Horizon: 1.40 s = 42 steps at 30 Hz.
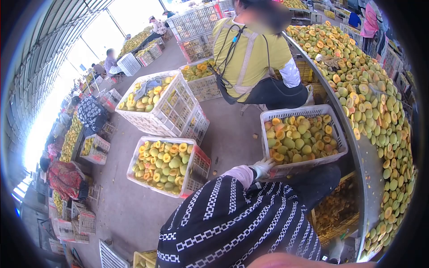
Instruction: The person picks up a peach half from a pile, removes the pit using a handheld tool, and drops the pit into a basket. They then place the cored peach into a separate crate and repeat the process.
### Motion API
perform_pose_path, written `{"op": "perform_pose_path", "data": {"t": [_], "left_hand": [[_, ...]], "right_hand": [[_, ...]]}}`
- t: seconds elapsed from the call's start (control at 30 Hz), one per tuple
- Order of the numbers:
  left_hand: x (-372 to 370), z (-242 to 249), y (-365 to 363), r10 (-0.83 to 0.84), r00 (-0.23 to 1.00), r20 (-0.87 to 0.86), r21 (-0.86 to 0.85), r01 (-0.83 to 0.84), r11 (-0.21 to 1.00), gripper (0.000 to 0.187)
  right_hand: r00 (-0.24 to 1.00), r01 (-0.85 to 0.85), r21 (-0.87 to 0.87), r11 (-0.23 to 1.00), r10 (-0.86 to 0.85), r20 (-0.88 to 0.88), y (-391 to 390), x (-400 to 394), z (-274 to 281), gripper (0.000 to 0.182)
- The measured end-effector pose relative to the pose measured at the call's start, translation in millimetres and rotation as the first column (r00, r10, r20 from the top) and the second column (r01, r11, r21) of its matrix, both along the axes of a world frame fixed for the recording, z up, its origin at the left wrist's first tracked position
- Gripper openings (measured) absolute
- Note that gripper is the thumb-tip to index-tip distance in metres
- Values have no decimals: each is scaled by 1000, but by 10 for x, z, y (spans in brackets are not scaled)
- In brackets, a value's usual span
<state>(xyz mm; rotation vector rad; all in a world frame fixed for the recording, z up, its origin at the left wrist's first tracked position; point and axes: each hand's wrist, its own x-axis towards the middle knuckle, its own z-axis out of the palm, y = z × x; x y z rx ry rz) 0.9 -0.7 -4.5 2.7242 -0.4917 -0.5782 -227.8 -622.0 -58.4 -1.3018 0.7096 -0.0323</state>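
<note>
My left hand (262,168), in a white glove below a pink sleeve, is at the near left corner of a white plastic crate (308,111). Its fingers are closed over the crate's rim. Inside lie green-yellow and orange fruit halves (297,140) that look like peaches or apricots. The crate stands close in front of my dark-trousered knee, beside a metal-edged table (353,120). My right hand is not visible; my black-and-white patterned top covers much of the lower view.
Halved fruit (357,89) is heaped along the table at right. A yellow crate (335,210) below holds brown pieces. Left stand another full crate (163,165) and stacked crates (161,107). A person in a yellow-green top (250,58) sits ahead; other people work along the left.
</note>
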Motion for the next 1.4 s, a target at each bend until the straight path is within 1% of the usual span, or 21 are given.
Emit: {"op": "perform_pose_path", "data": {"t": [0.1,0.2,0.27,0.3,0.37,0.57,0.6,0.67,0.77,0.8,0.87,0.9,0.97,1.0,1.07,1.2,1.3,1.37,1.4], "left_hand": [[0,20,-1,-2,1000,-17,2,2,1000,66],[-1,38,-3,-4,1000,-23,4,4,1000,67],[2,46,-6,0,999,-37,8,1,1000,67],[-4,63,-10,0,999,-37,7,0,1000,67],[-11,103,-13,0,999,-45,14,1,1000,68],[5,39,-8,-2,999,-46,12,3,1000,68],[1,47,-9,-2,999,-46,12,3,1000,68],[-10,59,-12,5,999,-35,5,-5,1000,68],[-19,66,-11,14,999,-35,0,-14,1000,68],[-20,58,-9,13,999,-35,0,-13,1000,68],[-18,16,-6,18,999,-27,-13,-18,1000,67],[-16,1,-4,18,999,-28,-12,-18,1000,67],[-9,-30,0,22,1000,-22,-14,-22,1000,67],[-8,-33,-1,21,1000,-22,-14,-22,1000,67],[-8,-29,-4,26,999,-23,-11,-26,1000,67],[-10,7,-7,20,999,-27,-10,-20,1000,66],[-15,32,-11,14,999,-30,-9,-14,1000,65],[-17,2,-9,19,1000,-15,-10,-19,1000,65],[-17,0,-7,19,1000,-15,-10,-19,1000,65]], "right_hand": [[1000,-6,11,1000,7,-16,47,0,59,28],[1000,-2,-16,1000,2,-9,64,0,95,28],[996,-86,42,995,87,-6,-4,1,64,28],[996,-87,42,995,87,-6,23,-3,90,28],[1000,3,-7,1000,-4,-25,169,9,230,28],[1000,-2,6,1000,2,-15,174,0,255,28],[1000,-2,6,1000,2,-15,262,7,341,28],[996,80,-25,996,-81,-42,501,22,554,27],[994,95,-35,995,-97,-41,500,20,548,26],[994,95,-35,995,-97,-42,558,31,610,26],[986,148,-91,985,-154,-63,718,66,789,25],[986,148,-91,985,-154,-64,669,60,742,25],[995,64,-84,994,-71,-73,483,48,567,26],[995,65,-84,994,-71,-73,370,44,438,26],[999,50,-20,999,-50,-5,133,27,151,25],[999,41,5,999,-41,5,78,9,93,23],[997,74,-8,997,-74,1,83,5,111,22],[995,-60,227,972,39,97,-120,-12,-81,24],[995,-60,227,972,39,96,-91,-9,-63,24]]}}
